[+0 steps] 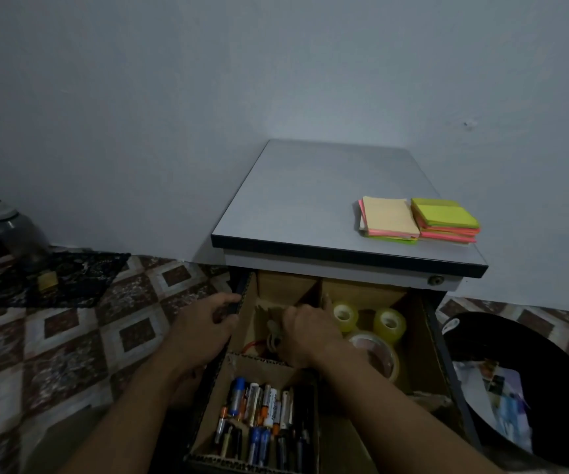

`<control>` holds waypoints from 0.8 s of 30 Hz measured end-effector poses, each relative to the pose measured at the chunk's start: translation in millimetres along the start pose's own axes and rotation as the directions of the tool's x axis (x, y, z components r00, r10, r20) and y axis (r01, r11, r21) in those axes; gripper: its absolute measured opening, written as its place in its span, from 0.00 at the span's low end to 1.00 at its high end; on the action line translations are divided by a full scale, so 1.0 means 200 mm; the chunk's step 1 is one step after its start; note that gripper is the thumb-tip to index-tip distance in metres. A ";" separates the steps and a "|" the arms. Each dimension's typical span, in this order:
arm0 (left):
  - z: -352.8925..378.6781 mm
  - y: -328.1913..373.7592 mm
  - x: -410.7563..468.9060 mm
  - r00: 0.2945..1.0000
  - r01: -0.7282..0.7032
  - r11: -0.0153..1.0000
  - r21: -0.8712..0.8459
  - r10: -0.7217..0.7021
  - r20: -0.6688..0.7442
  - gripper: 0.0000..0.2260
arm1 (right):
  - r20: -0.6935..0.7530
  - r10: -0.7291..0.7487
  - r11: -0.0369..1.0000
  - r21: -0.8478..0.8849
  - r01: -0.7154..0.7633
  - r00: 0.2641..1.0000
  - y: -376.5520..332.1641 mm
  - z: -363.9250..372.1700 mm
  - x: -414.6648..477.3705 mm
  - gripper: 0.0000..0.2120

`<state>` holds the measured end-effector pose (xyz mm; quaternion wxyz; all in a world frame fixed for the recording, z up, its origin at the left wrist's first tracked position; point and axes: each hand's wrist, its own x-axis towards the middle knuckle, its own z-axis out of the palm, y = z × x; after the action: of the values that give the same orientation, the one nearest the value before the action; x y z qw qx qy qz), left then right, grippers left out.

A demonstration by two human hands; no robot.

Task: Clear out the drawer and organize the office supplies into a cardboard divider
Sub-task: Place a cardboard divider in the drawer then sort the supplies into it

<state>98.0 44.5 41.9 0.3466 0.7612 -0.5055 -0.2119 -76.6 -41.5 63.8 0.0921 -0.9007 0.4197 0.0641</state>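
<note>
Left hand [204, 323] grips the left wall of the cardboard divider [255, 366]; right hand [305, 328] curls inside it, on what I cannot tell. A tug could buckle that wall, spilling batteries [259, 415].

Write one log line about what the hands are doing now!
left hand: grips drawer edge | right hand: in cardboard divider, grasp unclear | batteries: front compartment | tape rolls: right compartment

Dim grey wall [173, 97], patterned tile floor [71, 336].
</note>
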 end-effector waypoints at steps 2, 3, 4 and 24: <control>0.00 0.00 0.00 1.000 0.011 1.000 -0.017 -0.011 0.017 0.16 | 0.005 0.004 1.000 -0.006 -0.004 1.000 0.00 0.00 0.00 0.12; -0.01 0.00 -0.01 1.000 0.012 1.000 -0.022 -0.012 0.021 0.16 | 0.004 0.004 1.000 -0.003 -0.004 1.000 0.00 0.00 0.01 0.12; -0.01 0.01 -0.01 1.000 0.012 1.000 -0.017 -0.012 0.019 0.16 | 0.002 0.006 1.000 0.000 -0.006 1.000 0.00 0.01 0.01 0.13; -0.03 0.22 -0.16 0.998 0.025 0.996 0.084 -0.020 -0.065 0.17 | -0.246 -0.052 0.873 0.459 0.164 0.968 0.09 0.00 -0.28 0.08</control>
<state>61.5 64.2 76.9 0.3278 0.7872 -0.4941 -0.1696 -126.1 -11.0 72.8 0.2656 -0.8739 0.3788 -0.1490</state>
